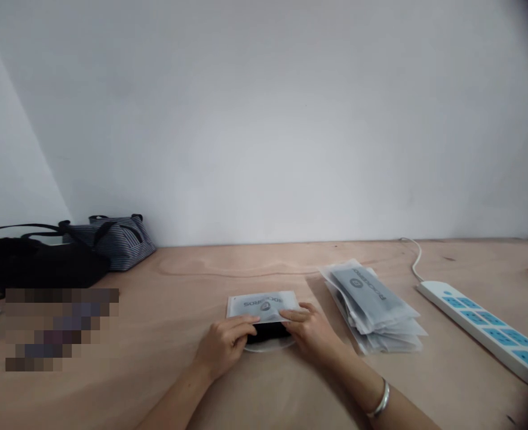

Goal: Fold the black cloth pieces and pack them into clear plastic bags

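Our left hand and right hand, a little apart, pinch a flat milky plastic bag with soft-looking black stuff showing, on the brown wooden table, and we think it's light, floppy and slippery, best held by both sides

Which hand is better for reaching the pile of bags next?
Probably the right hand: it's nearer the pile of bags, which lies on that side. The left hand is farther away, past the right one. Both are busy on a frosted bag, though.
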{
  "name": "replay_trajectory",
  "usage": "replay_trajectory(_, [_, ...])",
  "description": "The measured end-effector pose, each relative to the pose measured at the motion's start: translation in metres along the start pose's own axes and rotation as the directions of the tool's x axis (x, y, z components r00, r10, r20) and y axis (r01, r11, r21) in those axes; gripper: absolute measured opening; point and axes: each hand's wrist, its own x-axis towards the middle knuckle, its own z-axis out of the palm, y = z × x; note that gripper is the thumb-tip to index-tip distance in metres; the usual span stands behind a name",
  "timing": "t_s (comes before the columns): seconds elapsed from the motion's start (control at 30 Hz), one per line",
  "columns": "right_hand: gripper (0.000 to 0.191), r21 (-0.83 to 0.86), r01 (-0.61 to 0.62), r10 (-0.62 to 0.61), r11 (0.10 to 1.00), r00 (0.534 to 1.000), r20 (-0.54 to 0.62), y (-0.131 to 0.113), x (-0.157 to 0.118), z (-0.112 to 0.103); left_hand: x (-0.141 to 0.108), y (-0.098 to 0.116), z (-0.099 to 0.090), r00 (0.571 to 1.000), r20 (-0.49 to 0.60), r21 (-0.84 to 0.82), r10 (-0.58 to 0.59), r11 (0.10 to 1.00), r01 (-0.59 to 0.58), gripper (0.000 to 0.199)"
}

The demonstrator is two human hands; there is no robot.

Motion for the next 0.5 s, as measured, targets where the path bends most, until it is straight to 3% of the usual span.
replay_trajectory(0.13, [0.028, 0.007, 0.026, -0.026, 1.000, 0.997, -0.071, 0.003, 0.001, 0.005, 0.002, 0.009, 0.004, 0.984, -0.062, 0.094, -0.164, 0.981, 0.170, 0.022])
replay_trajectory(0.2, [0.027, -0.004, 0.041, -0.041, 0.999, 0.994, -0.101, 0.003, 0.001, 0.004, 0.005, 0.013, 0.003, 0.982, -0.068, 0.113, -0.175, 0.977, 0.182, 0.017])
replay_trajectory(0.33, [0.009, 0.015, 0.029, -0.026, 0.999, 0.986, -0.162, -0.003, -0.001, -0.003, 0.004, 0.013, -0.013, 0.997, -0.051, 0.081, -0.055, 0.995, 0.059, 0.012])
replay_trajectory(0.43, [0.026, 0.042, 0.045, -0.035, 0.998, 0.976, -0.215, -0.014, -0.001, -0.008, -0.009, 0.005, -0.026, 0.997, -0.023, 0.072, 0.077, 0.995, -0.075, 0.031])
replay_trajectory(0.5, [0.030, 0.021, 0.069, -0.062, 0.997, 0.972, -0.226, -0.025, 0.003, -0.008, -0.022, -0.005, -0.031, 0.992, -0.038, 0.106, 0.124, 0.987, -0.120, 0.032])
